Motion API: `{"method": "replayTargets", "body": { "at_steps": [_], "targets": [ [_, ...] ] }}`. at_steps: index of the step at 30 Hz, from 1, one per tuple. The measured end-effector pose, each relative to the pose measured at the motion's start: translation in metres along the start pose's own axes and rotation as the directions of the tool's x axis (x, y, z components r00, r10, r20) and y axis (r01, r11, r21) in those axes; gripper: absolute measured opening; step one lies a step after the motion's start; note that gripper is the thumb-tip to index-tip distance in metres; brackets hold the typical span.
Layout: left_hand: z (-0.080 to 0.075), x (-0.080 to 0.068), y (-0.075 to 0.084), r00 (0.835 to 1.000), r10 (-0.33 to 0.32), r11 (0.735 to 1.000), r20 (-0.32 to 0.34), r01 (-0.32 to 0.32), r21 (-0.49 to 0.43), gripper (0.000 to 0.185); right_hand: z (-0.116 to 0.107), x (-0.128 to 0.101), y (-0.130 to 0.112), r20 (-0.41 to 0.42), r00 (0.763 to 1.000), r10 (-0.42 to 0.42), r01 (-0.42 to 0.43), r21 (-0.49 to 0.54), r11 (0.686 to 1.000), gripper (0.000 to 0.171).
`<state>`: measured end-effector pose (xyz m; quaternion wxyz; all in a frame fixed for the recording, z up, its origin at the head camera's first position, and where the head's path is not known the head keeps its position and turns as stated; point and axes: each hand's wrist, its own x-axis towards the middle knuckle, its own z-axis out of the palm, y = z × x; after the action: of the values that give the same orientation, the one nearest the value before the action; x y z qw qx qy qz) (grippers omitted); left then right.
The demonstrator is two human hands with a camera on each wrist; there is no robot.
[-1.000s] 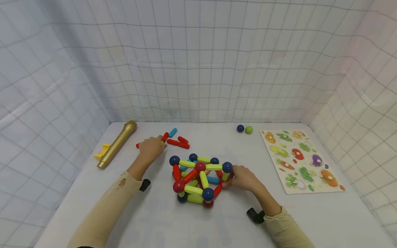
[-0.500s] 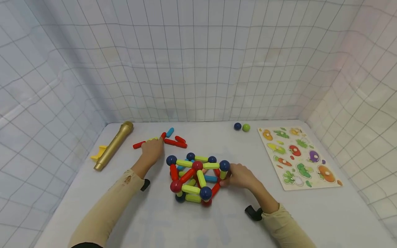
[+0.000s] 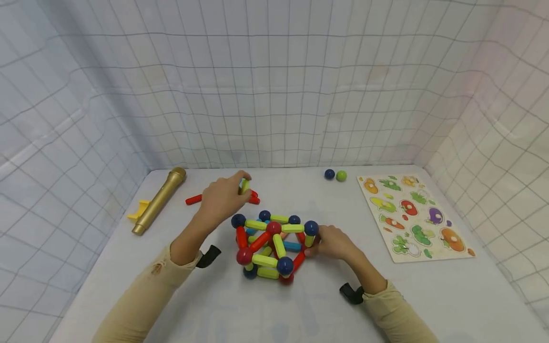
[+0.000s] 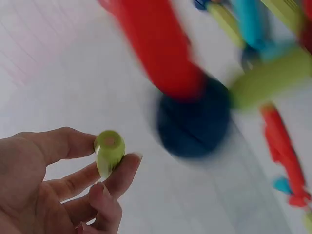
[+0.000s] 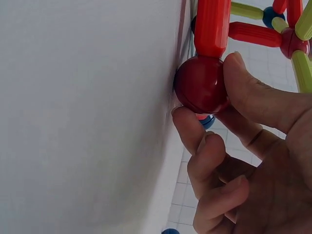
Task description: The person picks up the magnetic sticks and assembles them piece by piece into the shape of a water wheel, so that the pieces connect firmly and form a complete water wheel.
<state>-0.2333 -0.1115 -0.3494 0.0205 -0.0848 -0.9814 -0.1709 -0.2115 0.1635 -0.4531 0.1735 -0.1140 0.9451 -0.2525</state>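
Note:
A lime-green magnetic rod is pinched between the thumb and fingers of my left hand, raised near the loose rods at the back left. In front of me stands a framework of magnetic rods and balls, with red, lime and blue rods joined by dark blue and red balls. At its right side, my right hand pinches a low red ball against the tabletop, a red rod attached to that ball. My other right fingers curl below it. Part of the framework looms blurred in the left wrist view.
One loose red rod lies left of my left hand, and other red rods show behind it. A gold microphone rests at far left by a yellow piece. A blue ball, green ball and vegetable puzzle board are right.
My left hand has picked up the lime-green rod from among the loose rods and moved up and rightward with it. The right hand keeps its hold on the framework's red ball.

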Motion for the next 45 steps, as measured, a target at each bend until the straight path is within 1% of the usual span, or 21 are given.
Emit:
{"method": "replayTargets", "body": {
  "at_steps": [2, 3, 5, 7, 10, 12, 15, 19, 22, 25, 29, 32, 38, 41, 45],
  "targets": [
    [-0.002, -0.012, 0.025, 0.997, 0.073, 0.996, 0.04, -0.071, -0.046, 0.036, 0.001, -0.002, 0.0, -0.009, 1.0, -0.012, 0.012, -0.02, 1.0, 0.031],
    [-0.001, -0.018, 0.035, 0.992, 0.109, 0.992, 0.068, -0.104, -0.068, 0.036, 0.002, -0.003, 0.0, -0.015, 1.0, -0.018, 0.018, -0.029, 0.999, 0.031],
    [0.003, -0.029, 0.054, 0.975, 0.18, 0.98, 0.131, -0.166, -0.113, 0.036, 0.004, -0.006, -0.001, -0.032, 0.999, -0.029, 0.028, -0.047, 0.998, 0.029],
    [0.008, -0.037, 0.068, 0.952, 0.241, 0.967, 0.189, -0.218, -0.133, 0.035, 0.007, -0.008, -0.002, -0.061, 0.997, -0.043, 0.039, -0.064, 0.997, 0.026],
    [0.016, -0.045, 0.08, 0.911, 0.312, 0.947, 0.27, -0.277, -0.16, 0.033, 0.013, -0.01, -0.004, -0.109, 0.993, -0.054, 0.046, -0.075, 0.996, 0.023],
    [0.021, -0.047, 0.084, 0.89, 0.334, 0.941, 0.312, -0.294, -0.168, 0.032, 0.017, -0.011, -0.006, -0.141, 0.988, -0.065, 0.054, -0.083, 0.995, 0.021],
    [0.029, -0.046, 0.085, 0.873, 0.336, 0.941, 0.354, -0.295, -0.166, 0.031, 0.02, -0.012, -0.008, -0.174, 0.982, -0.08, 0.065, -0.092, 0.994, 0.02],
    [0.035, -0.044, 0.085, 0.867, 0.309, 0.951, 0.39, -0.28, -0.13, 0.03, 0.02, -0.014, -0.012, -0.179, 0.979, -0.102, 0.084, -0.106, 0.991, 0.02],
    [0.036, -0.043, 0.083, 0.865, 0.304, 0.952, 0.398, -0.284, -0.11, 0.03, 0.019, -0.013, -0.015, -0.173, 0.979, -0.107, 0.087, -0.117, 0.989, 0.021],
    [0.036, -0.043, 0.082, 0.868, 0.304, 0.952, 0.393, -0.285, -0.107, 0.039, 0.017, -0.011, -0.017, -0.179, 0.978, -0.111, 0.088, -0.134, 0.987, 0.023],
    [0.035, -0.041, 0.08, 0.869, 0.286, 0.958, 0.403, -0.26, -0.12, 0.058, 0.016, -0.01, -0.02, -0.182, 0.977, -0.113, 0.085, -0.158, 0.984, 0.025],
    [0.036, -0.04, 0.078, 0.865, 0.28, 0.96, 0.417, -0.251, -0.123, 0.066, 0.016, -0.011, -0.022, -0.182, 0.978, -0.106, 0.074, -0.174, 0.982, 0.027],
    [0.038, -0.038, 0.075, 0.855, 0.289, 0.957, 0.431, -0.262, -0.122, 0.067, 0.02, -0.013, -0.025, -0.189, 0.979, -0.077, 0.043, -0.18, 0.983, 0.021],
    [0.039, -0.038, 0.074, 0.856, 0.292, 0.956, 0.427, -0.271, -0.11, 0.067, 0.021, -0.013, -0.028, -0.195, 0.978, -0.069, 0.03, -0.197, 0.98, 0.02],
    [0.04, -0.038, 0.072, 0.862, 0.296, 0.955, 0.412, -0.279, -0.103, 0.066, 0.022, -0.013, -0.029, -0.197, 0.977, -0.074, 0.03, -0.218, 0.976, 0.022]
  ]
}}
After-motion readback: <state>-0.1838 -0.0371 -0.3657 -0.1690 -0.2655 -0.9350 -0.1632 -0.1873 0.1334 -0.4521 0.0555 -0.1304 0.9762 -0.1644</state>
